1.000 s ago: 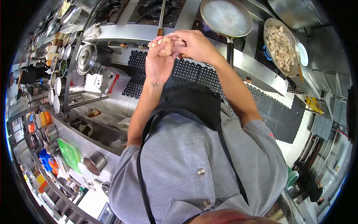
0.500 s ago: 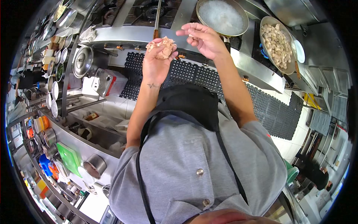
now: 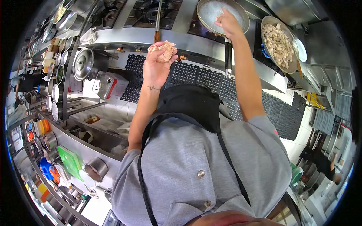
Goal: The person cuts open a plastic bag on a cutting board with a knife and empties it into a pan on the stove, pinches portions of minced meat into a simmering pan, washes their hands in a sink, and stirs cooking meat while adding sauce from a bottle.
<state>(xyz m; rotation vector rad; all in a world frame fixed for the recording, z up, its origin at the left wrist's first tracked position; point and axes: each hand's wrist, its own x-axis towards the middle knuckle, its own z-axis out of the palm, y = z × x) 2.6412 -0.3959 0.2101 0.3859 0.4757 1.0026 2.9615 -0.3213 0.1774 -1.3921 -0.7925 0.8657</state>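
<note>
My left hand [image 3: 155,69] is closed around a clump of shredded pale-pink food [image 3: 166,52] that looks like meat, in front of the stove. Over the frying pan [image 3: 244,29], my right hand [image 3: 230,25] reaches out with its fingers drawn together and pointing down. Whatever lies between those fingertips is too small to make out. White, foamy liquid [image 3: 211,13] fills the pan. Its black handle [image 3: 228,56] sticks out towards me, below my right forearm.
A larger pan of diced pale meat [image 3: 279,45] sits right over a blue flame. A wooden-handled tool [image 3: 157,35] lies across the stove edge. Black rubber mats [image 3: 188,75] cover the floor. A lidded pot [image 3: 85,64] stands left. Another person [image 3: 320,160] is far right.
My right hand has moved from beside the clump, away from me and to the right, over the foamy pan. My left hand still holds the clump in nearly the same spot.
</note>
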